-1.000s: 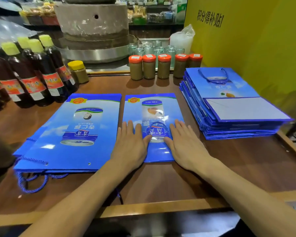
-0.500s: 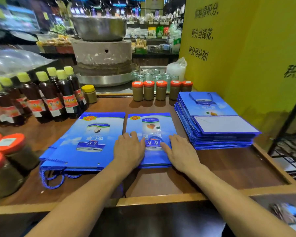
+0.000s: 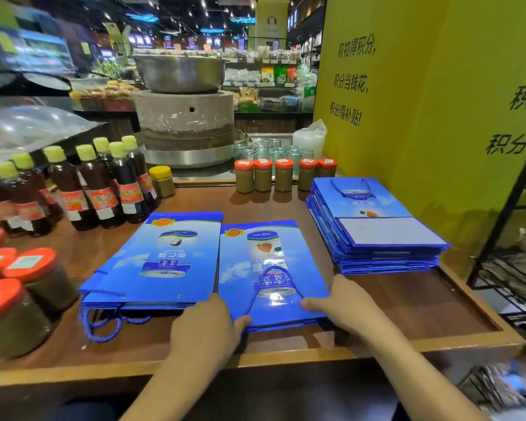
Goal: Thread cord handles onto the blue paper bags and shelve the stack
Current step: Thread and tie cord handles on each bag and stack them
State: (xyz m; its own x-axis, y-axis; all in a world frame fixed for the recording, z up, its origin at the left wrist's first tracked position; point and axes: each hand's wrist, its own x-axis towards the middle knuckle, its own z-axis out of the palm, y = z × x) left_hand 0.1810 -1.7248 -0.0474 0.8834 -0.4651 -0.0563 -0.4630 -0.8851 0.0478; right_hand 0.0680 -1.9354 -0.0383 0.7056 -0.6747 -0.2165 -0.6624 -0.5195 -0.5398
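On the wooden surface (image 3: pixel 407 299), three lots of blue bags are laid out: the tall stack (image 3: pixel 377 235) at the right near the yellow wall, a left stack (image 3: pixel 164 262) whose loose cords (image 3: pixel 97 329) hang over the near edge, and between them the middle stack (image 3: pixel 271 268), on whose top bag a cord handle (image 3: pixel 274 266) is already looped. Where both palms were pressed flat on that top bag a second ago, the hands have been drawn back to its near edge. The left hand (image 3: pixel 207 329) is set at the near left corner and the right hand (image 3: pixel 346 308) at the near right, each with its thumb laid on top and its fingers curled down over the edge. The stack thus appears to be pinched from both sides, though how far the fingers reach beneath it cannot be made out. Threading on this lot is judged finished, and a lift toward shelving is judged to be prepared. Room is tight at the left, where the left stack lies just beside. A raised rim (image 3: pixel 468 299) borders the surface on the near and right sides, so the stack would have to be raised over it. Bottles (image 3: pixel 97 189) and jars (image 3: pixel 283 174) are crowded at the back, and a black rack (image 3: pixel 513 238) stands at the right.
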